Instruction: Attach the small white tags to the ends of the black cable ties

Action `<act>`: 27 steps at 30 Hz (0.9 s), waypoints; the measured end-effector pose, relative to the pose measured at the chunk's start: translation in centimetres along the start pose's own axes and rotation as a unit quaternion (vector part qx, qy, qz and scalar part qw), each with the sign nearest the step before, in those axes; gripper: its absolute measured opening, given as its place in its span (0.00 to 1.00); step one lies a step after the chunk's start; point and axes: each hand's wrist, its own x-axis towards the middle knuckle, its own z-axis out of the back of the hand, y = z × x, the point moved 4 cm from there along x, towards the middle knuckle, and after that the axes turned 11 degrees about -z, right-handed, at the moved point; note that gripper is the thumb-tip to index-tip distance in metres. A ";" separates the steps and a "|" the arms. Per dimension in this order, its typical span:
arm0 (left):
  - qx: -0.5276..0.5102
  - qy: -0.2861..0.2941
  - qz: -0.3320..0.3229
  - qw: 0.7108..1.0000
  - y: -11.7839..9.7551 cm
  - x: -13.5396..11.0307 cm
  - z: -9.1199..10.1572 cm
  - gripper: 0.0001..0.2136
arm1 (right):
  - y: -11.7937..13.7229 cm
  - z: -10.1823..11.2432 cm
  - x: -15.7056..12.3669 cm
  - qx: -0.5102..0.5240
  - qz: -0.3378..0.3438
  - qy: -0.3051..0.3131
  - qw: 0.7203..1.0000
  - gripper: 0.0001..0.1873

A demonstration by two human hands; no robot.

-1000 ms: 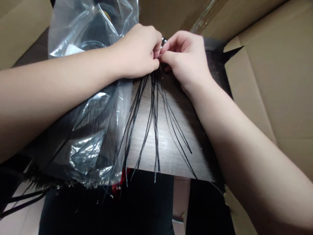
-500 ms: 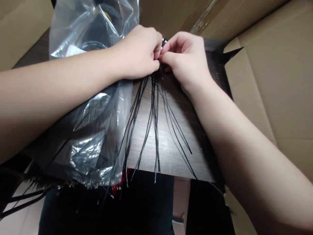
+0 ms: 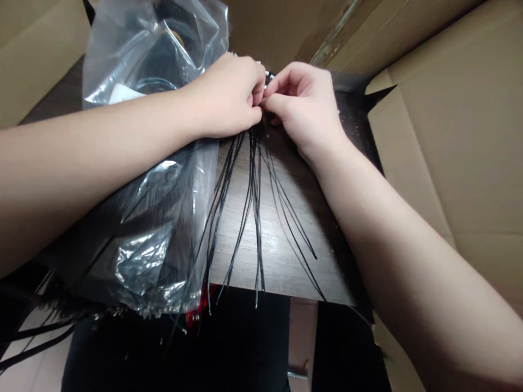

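Note:
Thin black wires (image 3: 257,218) fan out toward the table's front edge from beneath my left hand (image 3: 232,98), whose fingers are closed around their upper part. My right hand (image 3: 306,106) is pinched, thumb against forefinger, right beside the left fingertips. What lies in that pinch is hidden by the fingers. Small white pieces (image 3: 267,74) show just behind the fingertips, at the far end of the wires. Under my left forearm lies a clear plastic bag (image 3: 145,256) full of many more black wires.
The dark wooden table (image 3: 286,272) carries all this. Cardboard panels (image 3: 441,125) stand at the right and behind. A white label (image 3: 126,94) and coiled wire sit in the bag's upper part. Wire ends spill over the front edge, near a red item (image 3: 196,316).
The whole view has shifted slightly, so hands and table appear a little lower and to the left. Both hands keep their hold close together, and more white pieces show behind them.

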 end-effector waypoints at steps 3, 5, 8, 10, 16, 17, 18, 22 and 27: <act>0.001 0.002 0.011 1.000 -0.1 -0.1 0.1 0.11 | 0.0 0.0 0.0 -0.011 -0.002 -0.001 1.000 0.17; 0.003 0.005 0.019 1.000 -0.1 -0.1 0.1 0.10 | 0.1 -0.1 0.0 -0.021 -0.008 -0.005 1.000 0.18; 0.004 0.005 0.017 1.000 -0.1 0.0 0.2 0.10 | 0.1 -0.2 0.2 -0.036 -0.022 -0.009 0.999 0.20; 0.005 0.005 0.012 1.000 -0.1 0.0 0.1 0.11 | 0.1 -0.2 0.2 -0.041 -0.025 -0.010 0.999 0.20; -0.003 -0.002 0.002 1.000 0.0 0.0 0.0 0.11 | 0.0 -0.2 0.2 -0.044 -0.026 -0.013 0.999 0.20; -0.002 -0.002 0.000 1.000 0.0 0.1 0.0 0.11 | 0.0 -0.2 0.1 -0.045 -0.025 -0.015 0.999 0.21; -0.001 -0.001 -0.001 1.000 0.0 0.1 0.0 0.12 | 0.0 -0.2 0.0 -0.044 -0.024 -0.016 0.999 0.21; -0.006 0.010 0.005 1.000 -0.2 0.1 0.1 0.15 | 0.1 -0.1 -0.1 -0.025 -0.011 -0.011 1.000 0.18; 0.002 0.010 -0.010 1.000 -0.4 0.2 0.1 0.19 | 0.3 -0.1 -0.1 -0.013 -0.006 -0.010 1.000 0.18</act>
